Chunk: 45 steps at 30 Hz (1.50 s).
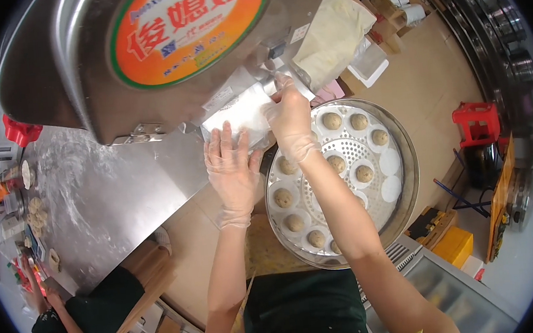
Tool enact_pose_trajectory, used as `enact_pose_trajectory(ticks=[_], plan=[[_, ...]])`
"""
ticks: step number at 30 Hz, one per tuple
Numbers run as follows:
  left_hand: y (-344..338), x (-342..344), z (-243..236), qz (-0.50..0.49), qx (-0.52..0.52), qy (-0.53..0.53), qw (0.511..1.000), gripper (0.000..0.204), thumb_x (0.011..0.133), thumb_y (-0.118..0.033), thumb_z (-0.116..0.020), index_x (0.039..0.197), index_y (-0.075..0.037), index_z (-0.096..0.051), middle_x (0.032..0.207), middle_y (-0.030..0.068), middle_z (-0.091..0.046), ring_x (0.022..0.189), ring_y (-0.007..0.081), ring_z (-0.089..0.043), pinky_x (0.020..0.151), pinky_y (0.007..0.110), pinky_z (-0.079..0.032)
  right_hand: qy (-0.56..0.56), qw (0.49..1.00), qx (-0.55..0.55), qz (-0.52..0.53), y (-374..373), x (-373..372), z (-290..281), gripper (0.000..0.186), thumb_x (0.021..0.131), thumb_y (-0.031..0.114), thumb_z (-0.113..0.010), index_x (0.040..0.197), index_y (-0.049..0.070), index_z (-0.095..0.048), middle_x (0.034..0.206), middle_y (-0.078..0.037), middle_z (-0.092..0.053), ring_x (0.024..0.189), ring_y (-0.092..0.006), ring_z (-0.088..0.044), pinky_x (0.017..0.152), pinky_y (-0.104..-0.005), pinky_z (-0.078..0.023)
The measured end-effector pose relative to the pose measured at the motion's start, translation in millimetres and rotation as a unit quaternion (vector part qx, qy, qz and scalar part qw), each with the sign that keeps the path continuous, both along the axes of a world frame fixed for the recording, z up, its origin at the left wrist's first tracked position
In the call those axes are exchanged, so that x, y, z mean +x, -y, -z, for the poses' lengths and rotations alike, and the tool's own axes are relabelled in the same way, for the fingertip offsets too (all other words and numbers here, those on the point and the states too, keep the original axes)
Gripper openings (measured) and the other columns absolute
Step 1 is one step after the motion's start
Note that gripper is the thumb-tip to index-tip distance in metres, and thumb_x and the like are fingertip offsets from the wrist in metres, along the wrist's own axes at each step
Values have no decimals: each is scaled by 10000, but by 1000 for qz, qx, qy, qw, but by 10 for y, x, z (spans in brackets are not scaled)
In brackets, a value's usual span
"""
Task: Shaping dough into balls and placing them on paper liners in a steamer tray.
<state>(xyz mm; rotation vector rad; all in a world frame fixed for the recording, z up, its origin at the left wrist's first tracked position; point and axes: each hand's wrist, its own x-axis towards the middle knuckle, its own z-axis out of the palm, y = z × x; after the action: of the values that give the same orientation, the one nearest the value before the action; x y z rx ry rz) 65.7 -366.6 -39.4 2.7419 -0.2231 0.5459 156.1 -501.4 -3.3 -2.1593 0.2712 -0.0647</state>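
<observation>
My left hand [232, 176], in a clear plastic glove, lies with its fingers stretched out over a white packet [242, 108] in clear wrapping. At the right end of that packet, my gloved right hand [292, 113] is closed, its fingers bent together; whatever sits between the fingertips is too hidden to name. Below and right of this hand stands a round metal steamer tray [414, 172] with a perforated bottom. In it, several pale speckled dough balls [365, 174] rest on white paper rounds. Bare paper rounds [391, 188] lie along its right side. My right forearm covers part of the tray.
A large steel machine [75, 75] with an orange oval label looms above my hands. A flour-dusted steel table [110, 186] extends left. At lower left, another person [101, 308] works. A pale sack [331, 37], a white tub [368, 65] and a red stool [476, 124] stand right.
</observation>
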Motion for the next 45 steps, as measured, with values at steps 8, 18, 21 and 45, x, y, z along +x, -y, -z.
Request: enact_pose_trajectory(ticks=[8, 18, 21, 45], plan=[[657, -553, -303, -58, -237, -14, 970, 609, 858, -129, -730, 1401, -20, -476, 1449, 194, -442, 1280, 364, -463, 1032, 444, -418, -70, 953, 286, 77, 1171, -988, -198, 751, 789, -52, -708, 1458, -82, -368, 1055, -104, -646, 981, -188, -643, 855, -310, -536], [1792, -1012, 189, -90, -611, -502, 605, 247, 871, -62, -725, 1094, 35, -682, 951, 44, -709, 842, 95, -635, 792, 245, -497, -185, 909, 303, 220, 2198, -2203, 277, 563, 807, -16, -770, 1317, -53, -532, 871, -4, -629, 731, -83, -573, 682, -221, -494], [2035, -1068, 234, -103, -599, -520, 599, 198, 872, -52, -722, 1049, 34, -706, 918, 47, -716, 807, 85, -634, 749, 231, -497, -215, 887, 317, 259, 2355, -2463, 438, 267, 832, 15, -758, 1077, -43, -670, 778, 15, -636, 678, -72, -559, 643, -215, -477], [1943, -1389, 771, -186, -503, -470, 701, 221, 865, -84, -726, 1024, 68, -711, 906, 48, -708, 819, 97, -613, 772, 254, -491, -304, 842, -443, 50, 3194, -3116, 1433, 73, 782, 41, -618, 787, 66, -687, 791, -119, -698, 754, -277, -722, 630, -370, -587]])
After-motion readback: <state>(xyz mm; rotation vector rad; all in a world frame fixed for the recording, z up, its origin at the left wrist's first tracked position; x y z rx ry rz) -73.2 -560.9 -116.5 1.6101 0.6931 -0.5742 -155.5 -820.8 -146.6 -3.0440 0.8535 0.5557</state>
